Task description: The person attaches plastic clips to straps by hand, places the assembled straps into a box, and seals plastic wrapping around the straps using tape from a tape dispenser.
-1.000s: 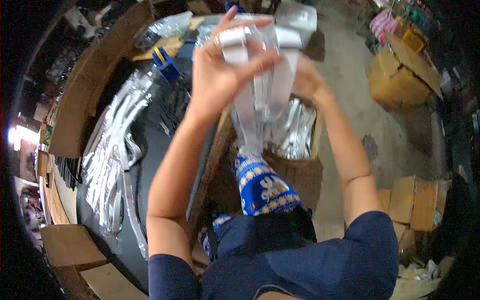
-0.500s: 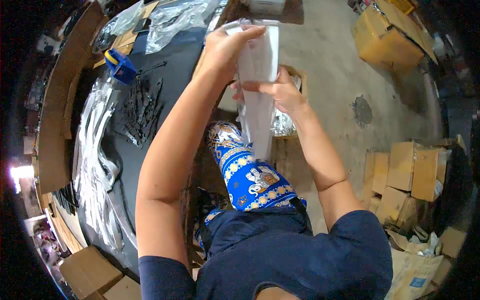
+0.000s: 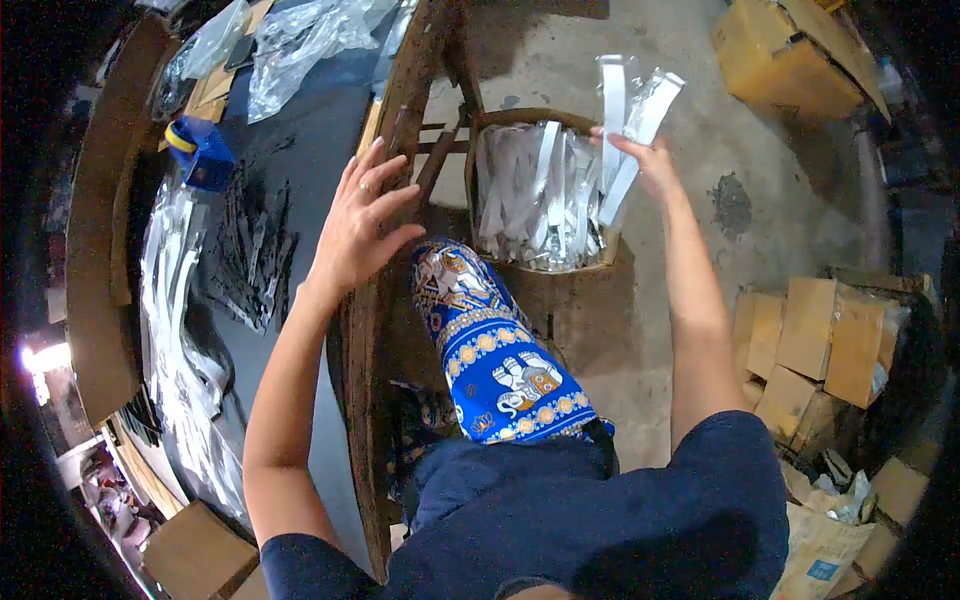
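My right hand (image 3: 645,165) pinches a clear plastic packet with two white strips (image 3: 637,125), held over the right edge of an open carton (image 3: 613,250). Inside that carton lie several similar wrapped white strips (image 3: 550,195). My left hand (image 3: 368,215) is empty, fingers spread, above the wooden edge of the dark table (image 3: 310,130). On the table, a pile of wrapped white strips (image 3: 180,300) lies at the left, beside a heap of thin black pieces (image 3: 250,240). A blue tape dispenser (image 3: 203,155) with yellow tape stands above them.
Clear plastic bags (image 3: 310,45) lie at the table's far end. A large brown box (image 3: 790,65) is on the floor at the upper right. Several cartons (image 3: 820,340) are stacked at the right, above a paper sack (image 3: 820,555). A loose carton (image 3: 200,550) is at the lower left.
My left hand has let go of the plastic packet and moved left to the table edge. My right hand has carried the packet right, over the carton. The view has shifted, showing more of the carton.
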{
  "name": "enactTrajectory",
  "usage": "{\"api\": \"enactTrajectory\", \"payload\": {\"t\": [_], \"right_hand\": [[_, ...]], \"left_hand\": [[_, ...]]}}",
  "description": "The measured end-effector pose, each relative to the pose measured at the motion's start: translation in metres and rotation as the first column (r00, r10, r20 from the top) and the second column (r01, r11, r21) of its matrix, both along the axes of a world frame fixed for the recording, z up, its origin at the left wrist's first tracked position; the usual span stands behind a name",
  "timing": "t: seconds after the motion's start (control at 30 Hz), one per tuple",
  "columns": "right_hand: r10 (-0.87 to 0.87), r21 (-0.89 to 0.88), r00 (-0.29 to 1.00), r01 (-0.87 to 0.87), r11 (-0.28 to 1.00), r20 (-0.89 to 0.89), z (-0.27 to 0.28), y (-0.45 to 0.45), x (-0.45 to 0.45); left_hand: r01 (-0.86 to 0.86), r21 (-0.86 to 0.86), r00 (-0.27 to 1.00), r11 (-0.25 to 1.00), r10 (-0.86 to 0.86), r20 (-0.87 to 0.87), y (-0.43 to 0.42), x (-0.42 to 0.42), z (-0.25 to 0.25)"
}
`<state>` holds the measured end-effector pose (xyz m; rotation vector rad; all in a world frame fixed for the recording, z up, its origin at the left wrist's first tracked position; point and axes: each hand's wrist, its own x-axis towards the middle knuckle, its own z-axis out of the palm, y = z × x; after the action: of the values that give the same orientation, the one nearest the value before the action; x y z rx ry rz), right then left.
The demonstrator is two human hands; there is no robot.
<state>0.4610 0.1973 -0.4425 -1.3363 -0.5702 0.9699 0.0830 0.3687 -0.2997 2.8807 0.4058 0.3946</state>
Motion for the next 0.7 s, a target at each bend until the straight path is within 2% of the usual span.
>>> {"api": "enactTrajectory", "payload": {"t": [0.03,0.1,0.17,0.3,0.33,0.37,0.43,0.47,0.5,0.57,0.6,0.63,0.7], "right_hand": [[-0.017,-0.089,1.0,0.019,0.996,0.015,-0.007,0.003,0.0],[0.024,-0.077,0.998,-0.02,0.997,0.05,-0.017,-0.005,-0.005],[0.078,-0.173,0.981,-0.108,0.979,-0.176,-0.025,-0.002,-0.011],[0.146,-0.249,0.941,-0.226,0.942,-0.304,-0.089,0.012,-0.007],[-0.003,-0.361,0.961,-0.101,0.927,-0.276,-0.104,0.019,-0.012],[0.004,-0.359,0.957,-0.113,0.926,-0.29,-0.119,0.026,-0.013],[-0.118,-0.586,0.986,0.027,0.81,-0.118,-0.157,0.037,-0.004],[-0.093,-0.6,0.99,0.009,0.8,-0.11,-0.216,0.038,0.015],[-0.083,-0.647,0.993,0.007,0.763,-0.087,-0.226,0.041,0.019],[-0.022,-0.621,0.999,0.041,0.782,0.038,-0.25,0.041,0.031],[0.03,-0.711,0.982,0.115,0.694,0.189,-0.255,0.044,0.035],[0.031,-0.714,0.983,0.108,0.692,0.179,-0.261,0.044,0.034],[0.164,-0.809,0.877,0.324,0.49,0.451,-0.261,0.041,0.028]], "left_hand": [[-0.025,-0.034,1.0,0.999,0.025,0.012,-0.004,0.004,0.004],[-0.048,-0.071,0.999,0.996,0.05,0.016,-0.006,0.006,0.008],[-0.036,-0.085,0.999,0.996,0.035,-0.017,-0.004,0.002,0.011],[-0.085,-0.112,0.996,0.99,0.081,-0.042,-0.005,0.003,0.016],[-0.093,-0.109,0.995,0.99,0.087,-0.055,-0.004,0.003,0.016],[-0.1,-0.118,0.994,0.988,0.093,-0.064,-0.003,0.002,0.016],[-0.116,-0.129,0.99,0.985,0.105,-0.089,-0.002,0.001,0.015],[-0.122,-0.138,0.989,0.983,0.11,-0.095,-0.002,0.001,0.016],[-0.127,-0.147,0.989,0.981,0.113,-0.099,-0.002,0.001,0.016],[-0.129,-0.149,0.987,0.98,0.112,-0.113,-0.002,0.002,0.017],[-0.137,-0.15,0.985,0.979,0.12,-0.121,-0.003,0.003,0.018],[-0.147,-0.152,0.984,0.977,0.128,-0.128,-0.003,0.004,0.018],[-0.145,-0.163,0.983,0.976,0.123,-0.136,-0.003,0.003,0.018]]}}
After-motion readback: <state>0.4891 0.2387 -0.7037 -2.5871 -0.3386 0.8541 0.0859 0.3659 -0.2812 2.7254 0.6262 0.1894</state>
